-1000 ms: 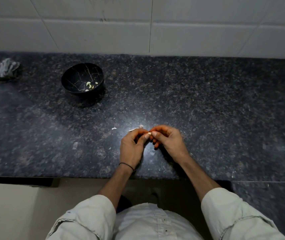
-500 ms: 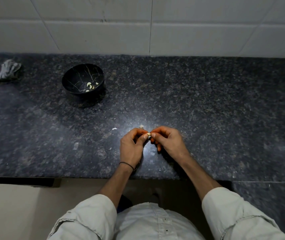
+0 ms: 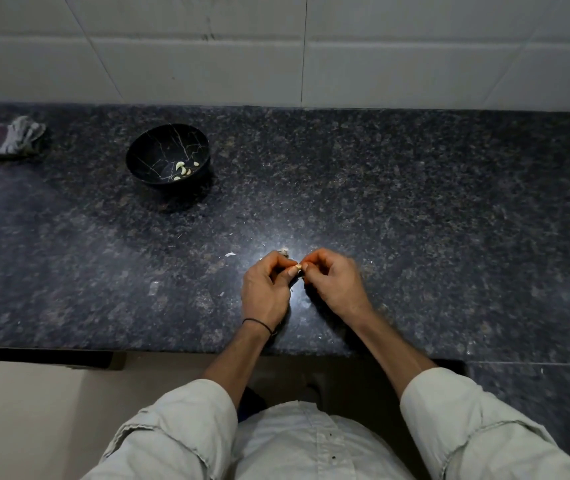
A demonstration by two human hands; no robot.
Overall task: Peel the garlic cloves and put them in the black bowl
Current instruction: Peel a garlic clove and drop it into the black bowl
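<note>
My left hand [image 3: 267, 289] and my right hand [image 3: 333, 282] meet over the dark granite counter [image 3: 415, 209], fingertips together. Between them they pinch a small pale garlic clove [image 3: 299, 267], mostly hidden by the fingers. The black bowl [image 3: 153, 150] with gold crack lines stands at the back left, well away from both hands, and holds several peeled cloves [image 3: 183, 169]. Just beyond my left hand's knuckles lies a small clump of garlic or skin [image 3: 283, 251].
Bits of white garlic skin [image 3: 230, 254] lie scattered on the counter around my hands. A crumpled cloth [image 3: 13, 138] sits at the far left by the white tiled wall [image 3: 276, 46]. The counter's front edge runs just below my wrists.
Both hands keep pinching the clove at the same spot. The fingers have shifted slightly against it; nothing else has moved.
</note>
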